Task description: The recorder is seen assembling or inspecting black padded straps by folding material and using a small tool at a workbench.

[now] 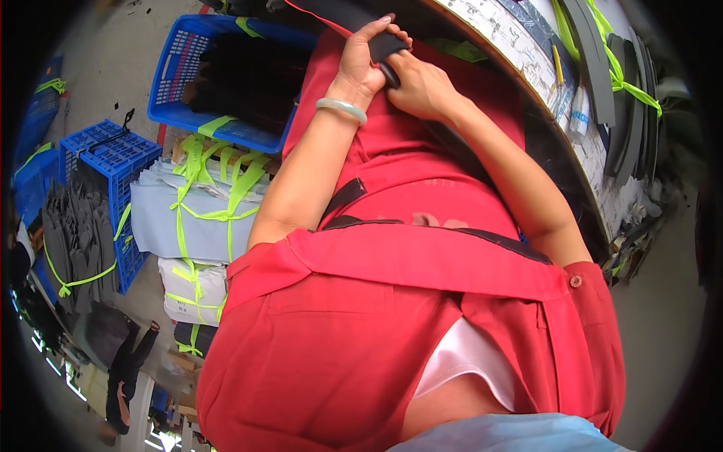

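Indoors, a scuffed table [506,41] and crate [175,75] flank a perhaps rubbery strip [386,47].

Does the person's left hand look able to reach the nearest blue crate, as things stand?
Probably yes: the blue crate is close by, and only red clothing shows between, though the left hand is holding a dark strip.

Hands [360,64] [423,87] close together — fingers [401,65] curled

Hands [359,66] gripping black strip [387,47], blue crate [175,113]
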The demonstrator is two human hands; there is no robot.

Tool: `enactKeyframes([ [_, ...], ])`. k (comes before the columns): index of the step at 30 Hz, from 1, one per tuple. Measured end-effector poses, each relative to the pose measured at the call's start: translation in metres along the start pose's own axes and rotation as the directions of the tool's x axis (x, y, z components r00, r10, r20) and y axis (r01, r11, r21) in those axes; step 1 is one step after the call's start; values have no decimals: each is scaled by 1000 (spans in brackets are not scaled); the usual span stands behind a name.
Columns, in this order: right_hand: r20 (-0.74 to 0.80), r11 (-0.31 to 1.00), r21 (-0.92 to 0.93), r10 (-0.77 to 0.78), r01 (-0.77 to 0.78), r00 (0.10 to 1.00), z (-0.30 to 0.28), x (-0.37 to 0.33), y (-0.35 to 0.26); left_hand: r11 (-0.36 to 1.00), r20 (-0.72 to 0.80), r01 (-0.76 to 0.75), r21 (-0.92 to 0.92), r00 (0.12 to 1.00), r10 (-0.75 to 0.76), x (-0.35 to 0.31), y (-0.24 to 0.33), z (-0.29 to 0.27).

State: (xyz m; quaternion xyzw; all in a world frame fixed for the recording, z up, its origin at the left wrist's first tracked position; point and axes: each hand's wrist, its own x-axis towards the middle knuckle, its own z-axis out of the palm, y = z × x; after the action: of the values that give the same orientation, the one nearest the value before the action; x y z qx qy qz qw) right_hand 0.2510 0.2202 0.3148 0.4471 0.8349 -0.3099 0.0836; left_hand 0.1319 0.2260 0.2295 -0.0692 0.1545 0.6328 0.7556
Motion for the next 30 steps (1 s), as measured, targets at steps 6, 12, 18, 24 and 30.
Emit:
enactKeyframes([
  [6, -154, 975, 70, -200, 212, 968, 6, -18, 0, 993, 37, 46, -109, 998, -42, -5, 12, -3],
  [12, -58, 997, 39, -64, 66, 996, -4, 4, 1, 999, 59, -4, -44, 998, 6, -4, 5, 4],
  [18, -76, 997, 59, -35, 40, 996, 3, -26, -1, 1000, -120, -10, -9, 993, 9, -15, 5, 13],
  [24, 29, 1000, 0, -19, 19, 999, -9, 7, -10, 984, 19, 80, -160, 997, -78, 0, 11, 1],
  [30, -143, 993, -14, -118, 117, 983, -1, 1, -5, 999, 101, -20, -38, 995, 24, 5, 11, 4],
])
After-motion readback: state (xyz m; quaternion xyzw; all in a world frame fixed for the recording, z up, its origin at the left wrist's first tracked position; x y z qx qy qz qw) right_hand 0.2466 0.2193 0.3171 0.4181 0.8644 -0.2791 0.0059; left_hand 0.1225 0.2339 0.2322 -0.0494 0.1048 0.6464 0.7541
